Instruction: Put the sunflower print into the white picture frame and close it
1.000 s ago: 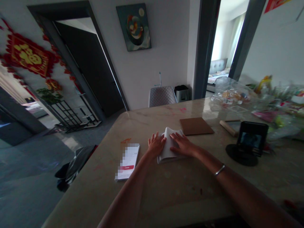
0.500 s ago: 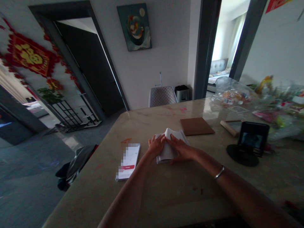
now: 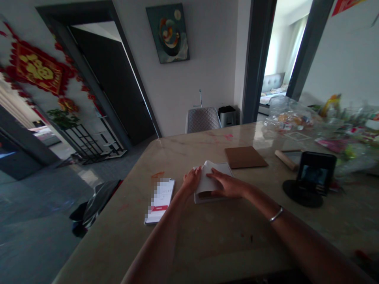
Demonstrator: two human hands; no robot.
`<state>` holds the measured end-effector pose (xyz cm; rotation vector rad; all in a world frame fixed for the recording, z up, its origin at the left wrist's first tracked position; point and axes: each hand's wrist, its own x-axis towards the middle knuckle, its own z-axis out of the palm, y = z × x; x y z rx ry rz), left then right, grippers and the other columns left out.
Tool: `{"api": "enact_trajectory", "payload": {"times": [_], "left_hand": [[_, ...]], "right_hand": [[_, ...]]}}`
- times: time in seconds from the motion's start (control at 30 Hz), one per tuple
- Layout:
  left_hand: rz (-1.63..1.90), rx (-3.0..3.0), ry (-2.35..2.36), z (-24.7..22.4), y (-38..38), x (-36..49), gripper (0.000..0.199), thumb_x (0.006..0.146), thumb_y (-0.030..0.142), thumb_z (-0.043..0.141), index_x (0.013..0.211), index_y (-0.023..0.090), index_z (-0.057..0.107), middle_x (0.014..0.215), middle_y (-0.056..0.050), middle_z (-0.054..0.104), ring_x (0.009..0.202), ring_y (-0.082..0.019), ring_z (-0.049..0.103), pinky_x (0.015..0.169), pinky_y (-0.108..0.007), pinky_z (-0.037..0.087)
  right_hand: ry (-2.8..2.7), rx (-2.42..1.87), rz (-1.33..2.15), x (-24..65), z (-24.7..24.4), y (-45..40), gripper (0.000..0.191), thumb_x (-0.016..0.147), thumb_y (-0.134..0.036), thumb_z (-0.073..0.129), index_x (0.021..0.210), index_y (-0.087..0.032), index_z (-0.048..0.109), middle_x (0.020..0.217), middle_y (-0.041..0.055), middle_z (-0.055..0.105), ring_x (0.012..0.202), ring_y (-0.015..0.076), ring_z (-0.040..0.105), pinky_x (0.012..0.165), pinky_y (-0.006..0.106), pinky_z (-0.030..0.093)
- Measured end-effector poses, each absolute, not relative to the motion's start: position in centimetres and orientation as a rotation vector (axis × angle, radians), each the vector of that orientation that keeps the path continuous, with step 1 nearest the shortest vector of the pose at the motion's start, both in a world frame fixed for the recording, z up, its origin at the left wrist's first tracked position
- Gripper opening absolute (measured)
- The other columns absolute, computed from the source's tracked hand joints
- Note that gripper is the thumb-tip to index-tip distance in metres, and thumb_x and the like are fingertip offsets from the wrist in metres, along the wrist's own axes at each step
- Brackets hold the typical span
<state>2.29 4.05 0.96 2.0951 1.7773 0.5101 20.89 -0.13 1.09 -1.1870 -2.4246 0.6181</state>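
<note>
A white sheet [image 3: 211,180] bows upward in front of me, with a dark gap under its near edge. It lies over a flat white stack or pad [image 3: 217,200], whose exact kind I cannot tell. My left hand [image 3: 192,180] has its fingers together at the sheet's left edge, gripping it. Over the sheet's right part rests my right hand [image 3: 227,184], its fingers stretched out and apart; its thumb side is partly hidden.
A phone-like white screen [image 3: 162,201] lies left of the sheet. Behind it is a brown square board [image 3: 245,157]. To the right are a wooden-edged frame [image 3: 287,158], a black stand with a screen [image 3: 315,173] and cluttered plastic bags [image 3: 291,114].
My left hand has slid left and down from the top of the sheet to its left edge. The sheet now arches higher at its near side. My right hand has shifted slightly.
</note>
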Motion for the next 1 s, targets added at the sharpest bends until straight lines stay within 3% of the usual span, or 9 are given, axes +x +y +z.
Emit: {"api": "enact_trajectory", "payload": {"times": [0.23,0.43,0.63,0.83,1.0], "left_hand": [[0.760,1.963,1.628,0.0,5.3,1.1,0.040,0.087,0.029,0.026,0.112,0.017,0.055,0.109,-0.004,0.063,0.102,-0.015,0.055,0.090,-0.026,0.039],[0.809,1.944,1.452,-0.7,5.7,0.3,0.041,0.071,0.009,0.041,0.107,0.017,0.059,0.107,-0.003,0.064,0.095,-0.014,0.058,0.083,-0.023,0.044],[0.850,1.939,1.315,0.1,5.3,0.3,0.038,0.072,0.019,0.048,0.107,0.014,0.060,0.109,-0.007,0.063,0.096,-0.019,0.058,0.085,-0.028,0.043],[1.017,1.946,1.358,0.8,5.3,0.2,0.027,0.072,0.023,0.054,0.096,0.016,0.065,0.105,-0.006,0.064,0.101,-0.019,0.056,0.093,-0.032,0.038],[1.139,1.794,1.326,-0.1,6.0,0.6,0.031,0.070,0.024,0.059,0.100,0.016,0.062,0.107,-0.009,0.062,0.099,-0.020,0.057,0.086,-0.032,0.044]], "right_hand": [[-2.441,-1.191,0.688,21.3,1.6,-0.2,0.079,0.070,-0.056,0.053,0.135,-0.017,0.030,0.143,0.0121,0.021,0.127,0.0243,0.029,0.103,0.035,0.025],[-2.315,-1.081,0.892,22.5,2.3,0.0,0.067,0.078,-0.054,0.045,0.133,-0.018,0.033,0.137,0.0094,0.037,0.123,0.0215,0.037,0.101,0.036,0.028],[-2.207,-1.014,1.026,23.2,2.2,0.7,0.061,0.080,-0.053,0.043,0.131,-0.019,0.038,0.133,0.0085,0.042,0.120,0.0215,0.040,0.100,0.036,0.029],[-2.197,-1.046,0.999,22.9,1.8,0.6,0.052,0.081,-0.049,0.043,0.125,-0.021,0.046,0.128,0.0067,0.048,0.116,0.0201,0.045,0.099,0.034,0.031],[-2.251,-1.141,0.896,22.6,1.7,0.5,0.049,0.080,-0.043,0.049,0.123,-0.021,0.047,0.122,0.0072,0.054,0.109,0.0202,0.051,0.093,0.033,0.036]]}}
